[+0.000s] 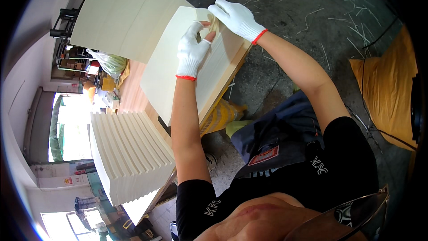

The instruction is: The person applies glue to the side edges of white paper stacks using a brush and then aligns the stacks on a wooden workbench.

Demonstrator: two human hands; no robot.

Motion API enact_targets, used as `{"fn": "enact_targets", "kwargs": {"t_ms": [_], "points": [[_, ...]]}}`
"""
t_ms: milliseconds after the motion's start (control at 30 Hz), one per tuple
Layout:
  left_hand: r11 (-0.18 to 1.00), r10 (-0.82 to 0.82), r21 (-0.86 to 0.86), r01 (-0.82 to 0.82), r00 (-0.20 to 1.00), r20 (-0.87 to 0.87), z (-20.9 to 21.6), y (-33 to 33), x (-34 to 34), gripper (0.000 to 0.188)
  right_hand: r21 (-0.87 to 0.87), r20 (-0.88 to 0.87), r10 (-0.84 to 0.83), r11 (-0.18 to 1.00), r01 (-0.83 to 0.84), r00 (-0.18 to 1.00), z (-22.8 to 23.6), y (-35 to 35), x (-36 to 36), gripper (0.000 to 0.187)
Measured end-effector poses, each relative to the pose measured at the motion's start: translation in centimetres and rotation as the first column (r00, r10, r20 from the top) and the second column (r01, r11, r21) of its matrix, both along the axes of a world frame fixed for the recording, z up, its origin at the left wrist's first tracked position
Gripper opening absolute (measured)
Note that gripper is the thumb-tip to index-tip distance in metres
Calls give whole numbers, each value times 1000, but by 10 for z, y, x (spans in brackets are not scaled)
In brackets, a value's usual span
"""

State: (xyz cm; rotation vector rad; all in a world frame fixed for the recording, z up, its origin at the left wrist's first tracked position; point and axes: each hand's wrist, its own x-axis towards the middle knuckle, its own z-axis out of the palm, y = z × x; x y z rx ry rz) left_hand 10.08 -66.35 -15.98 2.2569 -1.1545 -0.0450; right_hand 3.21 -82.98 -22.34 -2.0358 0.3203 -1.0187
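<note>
Both my hands wear white knit gloves with red cuffs. A thick stack of cream paper sheets [162,64] lies in front of me, its cut side turned to my right. My left hand [194,50] is over the stack's right edge, bare thumb and fingertip curled at the sheets' bent-up edges. At the far corner my right hand [235,18] closes around the same sheets, with its fingertips partly hidden. Between the two hands the sheet edges bow and fan apart.
A second stack [133,151], layered in offset bundles, stands at left. Beyond is a large pale sheet pile [129,13]. A plastic bag [109,62] lies on the wooden tabletop [133,89]. Scrap strips litter the dark floor [307,0]; an orange-yellow sack [385,85] and black cable are at right.
</note>
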Motion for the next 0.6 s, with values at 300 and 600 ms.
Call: {"fn": "enact_targets", "kwargs": {"t_ms": [300,600], "points": [[999,-24,-50,22,999,-41,1,0,-1,29,19,-34,3,1000,-3,999,4,1,-5,44],[994,-104,-38,105,994,29,-4,2,7,24,8,-24,2,1000,-2,1000,2,0,-3,40]]}}
